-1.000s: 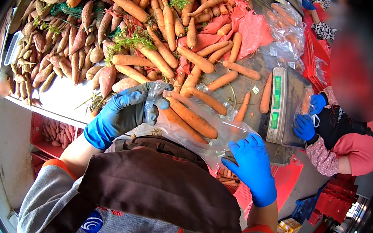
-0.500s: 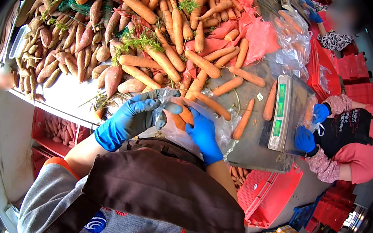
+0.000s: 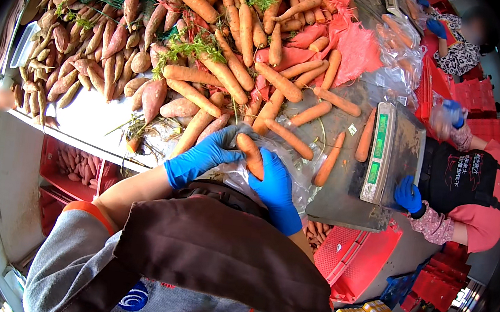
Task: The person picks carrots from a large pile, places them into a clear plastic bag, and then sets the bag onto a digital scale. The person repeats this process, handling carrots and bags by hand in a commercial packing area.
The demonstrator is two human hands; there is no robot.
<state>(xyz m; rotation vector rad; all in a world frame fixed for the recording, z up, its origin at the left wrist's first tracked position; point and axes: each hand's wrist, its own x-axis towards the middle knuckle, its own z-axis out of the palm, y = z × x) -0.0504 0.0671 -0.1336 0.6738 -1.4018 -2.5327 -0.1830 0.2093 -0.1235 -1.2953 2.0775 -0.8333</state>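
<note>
My right hand, in a blue glove, is closed around a short, thick carrot whose rounded end points up and left. Right beside it, my gloved left hand has its fingers curled in at the carrot's upper end and seems to grip the edge of a clear plastic bag. Crumpled film of this bag spreads below and behind both hands. Part of the left fingers is hidden. Just beyond my hands lie loose carrots, and a heap of carrots with green tops rises farther back.
Sweet potatoes are piled at the left. To the right stands a digital scale, with a co-worker's gloved hand at its edge. Plastic bags lie at the back right. A red crate sits below the table.
My left hand has moved right and down, in against the carrot. The carrot in my right hand now shows clear of the film. The co-worker's other hand has lifted a bag off the scale.
</note>
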